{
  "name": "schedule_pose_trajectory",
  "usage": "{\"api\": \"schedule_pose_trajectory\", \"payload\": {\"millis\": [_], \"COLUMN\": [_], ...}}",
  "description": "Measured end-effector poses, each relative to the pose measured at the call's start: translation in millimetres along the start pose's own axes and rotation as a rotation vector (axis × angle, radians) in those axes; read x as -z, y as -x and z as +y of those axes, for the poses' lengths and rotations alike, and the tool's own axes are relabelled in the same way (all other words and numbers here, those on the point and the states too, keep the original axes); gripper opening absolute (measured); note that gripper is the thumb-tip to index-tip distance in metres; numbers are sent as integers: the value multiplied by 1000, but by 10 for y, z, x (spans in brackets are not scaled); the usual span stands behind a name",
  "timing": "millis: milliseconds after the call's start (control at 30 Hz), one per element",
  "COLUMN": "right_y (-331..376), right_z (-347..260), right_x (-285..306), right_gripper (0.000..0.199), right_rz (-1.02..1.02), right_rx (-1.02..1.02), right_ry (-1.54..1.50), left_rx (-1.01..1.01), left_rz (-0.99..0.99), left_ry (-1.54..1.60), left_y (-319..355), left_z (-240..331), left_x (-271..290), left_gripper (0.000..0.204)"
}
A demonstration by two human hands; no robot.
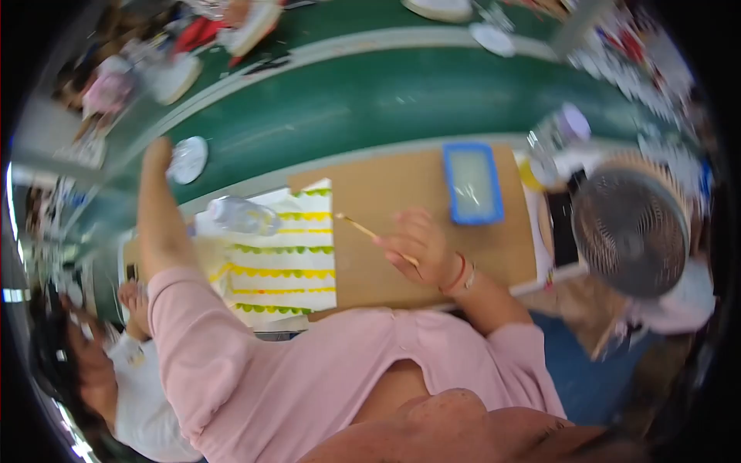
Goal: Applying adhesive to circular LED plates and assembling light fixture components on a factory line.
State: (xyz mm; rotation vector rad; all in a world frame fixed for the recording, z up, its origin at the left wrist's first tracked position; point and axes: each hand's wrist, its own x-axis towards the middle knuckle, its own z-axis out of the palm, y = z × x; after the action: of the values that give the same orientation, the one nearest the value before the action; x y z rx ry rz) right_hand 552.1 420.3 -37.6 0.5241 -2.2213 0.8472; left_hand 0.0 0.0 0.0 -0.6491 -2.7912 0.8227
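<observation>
My right hand is closed round a thin brush with a wooden handle, held over a brown cardboard sheet. Farther right on the cardboard stands a blue-rimmed tray with a pale, whitish content. My left arm stretches out to the far left, over the green belt. The left hand is close beside a white oval piece; its fingers do not show clearly, and I cannot tell whether it touches the piece.
A clear plastic bottle lies on a white sheet with yellow and green scalloped stripes. At right are a round grey fan and a clear jar with a pale lid. A person in white is at my left. Shoe parts lie across the belt.
</observation>
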Motion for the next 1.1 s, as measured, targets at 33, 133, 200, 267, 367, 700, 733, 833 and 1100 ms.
{"api": "schedule_pose_trajectory", "payload": {"millis": [33, 133, 200, 267, 367, 700, 733, 833, 1100], "right_y": [-86, -187, 119, 314, 577, 873, 851, 855, 684], "right_z": [-206, -51, -372, -462, -427, -249, -226, -209, -157], "right_x": [115, 389, 713, 1036, 1312, 1672, 1709, 1795, 1776], "right_gripper": [23, 17, 14, 12, 12, 9, 8, 9, 13], "right_rz": [37, 152, 164, 271, 388, 378, 372, 278, 114], "right_rx": [-38, -30, -93, -129, -154, -191, -208, -239, -171], "right_ry": [1, 56, 79, 88, 84, 141, 159, 167, 302], "left_rx": [-37, -68, -30, -173, -232, -28, -113, -260, -495], "left_rz": [97, 62, 166, 433, 564, 268, 271, 213, 540], "left_ry": [131, 190, 349, 475, 328, 1368, 1405, 1363, 893], "left_y": [-14, -179, 15, 100, 133, 2342, 2539, 3036, 3344], "left_z": [93, 435, 641, 247, 40, 2058, 2227, 2871, 3646], "left_x": [114, 565, 563, 722, 1330, 3589, 3570, 3446, 3206], "left_gripper": [17, 16, 18, 22, 26, 18, 16, 10, 17]}}
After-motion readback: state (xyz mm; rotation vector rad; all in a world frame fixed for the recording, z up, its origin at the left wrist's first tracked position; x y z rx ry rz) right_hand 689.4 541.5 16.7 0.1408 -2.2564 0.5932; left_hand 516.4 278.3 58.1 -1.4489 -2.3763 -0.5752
